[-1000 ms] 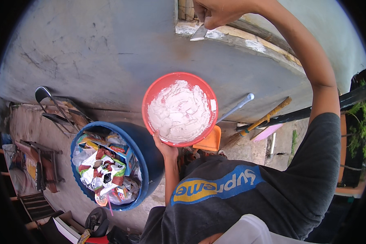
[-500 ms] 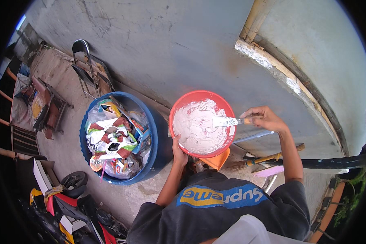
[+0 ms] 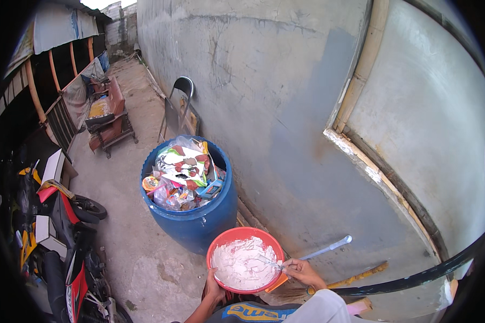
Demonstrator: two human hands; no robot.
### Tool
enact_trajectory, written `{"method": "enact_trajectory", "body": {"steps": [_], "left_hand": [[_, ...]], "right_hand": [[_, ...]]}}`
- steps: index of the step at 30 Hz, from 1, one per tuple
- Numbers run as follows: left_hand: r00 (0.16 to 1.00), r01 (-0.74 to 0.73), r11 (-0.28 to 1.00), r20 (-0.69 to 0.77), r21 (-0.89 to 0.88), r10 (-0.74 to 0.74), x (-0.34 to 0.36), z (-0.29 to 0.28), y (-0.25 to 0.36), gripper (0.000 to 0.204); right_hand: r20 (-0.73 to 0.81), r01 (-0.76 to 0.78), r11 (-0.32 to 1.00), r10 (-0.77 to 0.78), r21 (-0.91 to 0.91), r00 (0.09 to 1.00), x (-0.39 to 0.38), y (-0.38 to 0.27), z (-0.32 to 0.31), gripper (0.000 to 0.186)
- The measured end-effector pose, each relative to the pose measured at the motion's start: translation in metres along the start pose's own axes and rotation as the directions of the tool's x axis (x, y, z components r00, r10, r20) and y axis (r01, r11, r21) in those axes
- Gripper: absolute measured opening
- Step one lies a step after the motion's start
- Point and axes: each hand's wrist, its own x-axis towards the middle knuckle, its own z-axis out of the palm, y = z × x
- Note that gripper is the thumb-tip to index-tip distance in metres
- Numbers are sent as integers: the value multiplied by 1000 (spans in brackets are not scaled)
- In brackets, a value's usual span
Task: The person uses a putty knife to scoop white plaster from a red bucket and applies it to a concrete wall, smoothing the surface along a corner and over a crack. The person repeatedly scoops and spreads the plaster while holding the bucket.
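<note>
The left hand (image 3: 214, 288) cups the near rim of a red bowl (image 3: 246, 260) of white paste from below. The right hand (image 3: 302, 271) is closed on a putty knife (image 3: 269, 262) whose blade lies in the paste. Just beyond the bowl stands a blue barrel (image 3: 195, 215) heaped with wrappers; farther off, a folding chair (image 3: 179, 105) leans against the grey wall (image 3: 264, 91).

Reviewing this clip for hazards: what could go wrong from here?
1. The left hand alone props the round red plastic basin of white paste from below; pressure from the blade could tip it and spill.
2. The right hand works a small metal scraper near the basin rim, so paste may drop outside.
3. The overfilled blue plastic drum of rubbish stands close alongside and could be bumped.
</note>
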Motion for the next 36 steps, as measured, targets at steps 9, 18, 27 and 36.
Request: {"method": "enact_trajectory", "body": {"steps": [9, 18, 27, 36], "left_hand": [[886, -435, 871, -280, -226, 370, -135, -95, 16, 73], [457, -827, 560, -641, -51, 617, -222, -188, 121, 64], [381, -833, 548, -646, 69, 662, -219, -292, 264, 60], [450, -821, 570, -641, -23, 622, -173, -330, 367, 53]], "right_hand": [[334, 51, 968, 35, -245, 942, -6, -27, 116, 24], [334, 117, 924, 12, -364, 943, 60, -43, 233, 30], [391, 300, 857, -128, -420, 912, 170, -43, 429, 31], [390, 349, 891, -223, -291, 894, 234, -113, 517, 18]]}}
